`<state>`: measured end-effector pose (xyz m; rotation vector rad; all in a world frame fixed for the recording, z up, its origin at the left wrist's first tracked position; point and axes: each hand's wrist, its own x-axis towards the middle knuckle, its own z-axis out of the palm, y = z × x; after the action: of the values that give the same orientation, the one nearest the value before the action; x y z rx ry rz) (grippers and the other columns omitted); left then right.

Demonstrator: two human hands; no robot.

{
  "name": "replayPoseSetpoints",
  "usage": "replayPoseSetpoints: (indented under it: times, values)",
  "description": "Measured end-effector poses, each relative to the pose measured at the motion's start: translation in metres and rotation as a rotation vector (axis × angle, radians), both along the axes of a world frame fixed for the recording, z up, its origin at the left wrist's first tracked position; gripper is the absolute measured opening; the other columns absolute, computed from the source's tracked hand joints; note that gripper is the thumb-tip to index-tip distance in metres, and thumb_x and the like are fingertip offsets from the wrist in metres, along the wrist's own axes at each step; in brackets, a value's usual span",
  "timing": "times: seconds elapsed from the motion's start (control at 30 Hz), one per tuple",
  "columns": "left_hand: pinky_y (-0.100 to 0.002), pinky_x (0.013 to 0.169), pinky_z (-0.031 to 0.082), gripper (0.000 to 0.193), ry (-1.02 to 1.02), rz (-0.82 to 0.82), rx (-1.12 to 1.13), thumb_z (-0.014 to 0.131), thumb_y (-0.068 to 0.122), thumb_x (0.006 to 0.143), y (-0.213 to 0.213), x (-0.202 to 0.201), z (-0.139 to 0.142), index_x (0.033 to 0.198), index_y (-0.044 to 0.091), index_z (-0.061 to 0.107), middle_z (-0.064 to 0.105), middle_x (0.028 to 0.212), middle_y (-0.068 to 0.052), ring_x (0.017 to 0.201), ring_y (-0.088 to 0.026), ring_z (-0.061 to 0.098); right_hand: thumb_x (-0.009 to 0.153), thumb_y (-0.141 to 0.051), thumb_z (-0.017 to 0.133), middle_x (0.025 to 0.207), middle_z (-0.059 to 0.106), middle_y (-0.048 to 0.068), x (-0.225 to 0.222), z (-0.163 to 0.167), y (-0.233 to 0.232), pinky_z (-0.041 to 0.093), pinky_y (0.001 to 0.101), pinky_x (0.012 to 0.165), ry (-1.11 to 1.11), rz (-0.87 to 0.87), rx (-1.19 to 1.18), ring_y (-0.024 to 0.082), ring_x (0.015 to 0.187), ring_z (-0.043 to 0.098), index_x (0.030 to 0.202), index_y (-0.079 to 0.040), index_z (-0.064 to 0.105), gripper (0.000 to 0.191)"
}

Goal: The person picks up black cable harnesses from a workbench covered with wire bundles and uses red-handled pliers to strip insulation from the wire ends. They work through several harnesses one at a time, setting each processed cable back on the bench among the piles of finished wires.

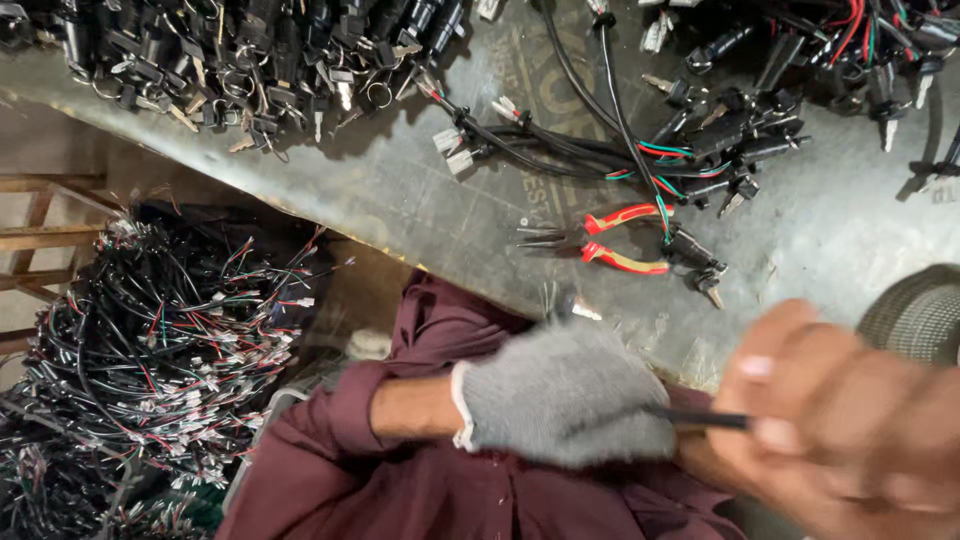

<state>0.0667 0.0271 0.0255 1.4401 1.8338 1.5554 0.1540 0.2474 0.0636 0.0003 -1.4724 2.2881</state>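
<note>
My left hand [565, 395] wears a grey knit glove and is closed into a fist just below the table edge. A thin black wire or rod [700, 418] runs from it to my right hand [850, 420], which is bare, blurred and close to the camera, its fingers pinched on the wire's other end. Red-handled pliers [610, 240] lie open on the grey table [400, 190] a little above my hands. What the glove holds inside is hidden.
A heap of black key switches with keys [250, 60] fills the table's far left. Wired switch assemblies [720, 140] lie at centre and right. A big pile of cut wire harnesses [150, 360] sits at the lower left, beside a wooden frame [40, 240]. A grey woven object [915, 315] is at right.
</note>
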Motion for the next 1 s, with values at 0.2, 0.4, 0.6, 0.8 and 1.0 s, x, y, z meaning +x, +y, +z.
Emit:
replayPoseSetpoints:
  times: [0.2,0.4,0.6,0.8,1.0]
  values:
    - [-0.037,0.094,0.055,0.03,-0.308,0.202,-0.097,0.071,0.034,0.098,-0.021,-0.05,-0.023,0.11,0.007,0.069,0.073,0.1,-0.007,0.099,-0.022,0.069,0.096,-0.026,0.074,0.094,0.06,0.001,-0.046,-0.053,-0.012,0.043,0.0315,0.075,-0.106,-0.682,0.579,0.015,0.084,0.055,0.113,-0.012,0.061,0.026]
    - [-0.028,0.099,0.054,0.029,-0.791,0.162,0.106,0.065,0.017,0.106,-0.025,-0.078,-0.029,0.132,0.003,0.066,0.072,0.119,-0.003,0.109,-0.01,0.064,0.103,-0.024,0.06,0.097,0.055,0.002,-0.059,-0.11,-0.08,0.044,0.0282,0.08,-0.556,0.197,0.301,0.013,0.089,0.048,0.132,-0.003,0.058,0.035]
    - [-0.029,0.089,0.057,0.028,-0.712,0.438,0.229,0.074,0.004,0.095,-0.026,-0.047,-0.054,0.122,0.003,0.065,0.065,0.125,-0.004,0.108,-0.011,0.067,0.103,-0.025,0.066,0.112,0.06,0.007,-0.041,-0.138,-0.073,0.047,0.0277,0.093,-0.344,0.007,0.577,0.014,0.102,0.055,0.132,0.001,0.055,0.04]
    - [-0.028,0.086,0.059,0.062,-0.646,0.552,0.111,0.087,0.008,0.085,-0.032,-0.038,-0.056,0.138,0.005,0.056,0.07,0.108,-0.003,0.098,-0.008,0.068,0.11,-0.031,0.055,0.123,0.062,0.01,-0.049,-0.134,-0.072,0.042,0.0304,0.109,-0.113,0.026,0.717,0.018,0.118,0.056,0.135,-0.004,0.056,0.037]
    - [-0.029,0.091,0.059,0.077,-0.529,0.413,0.016,0.093,0.015,0.083,-0.026,-0.06,-0.018,0.148,0.005,0.053,0.069,0.123,-0.005,0.104,-0.008,0.065,0.107,-0.015,0.052,0.119,0.06,0.015,-0.047,-0.128,-0.075,0.047,0.0296,0.099,-0.16,0.027,0.689,0.024,0.106,0.059,0.136,0.001,0.054,0.033]
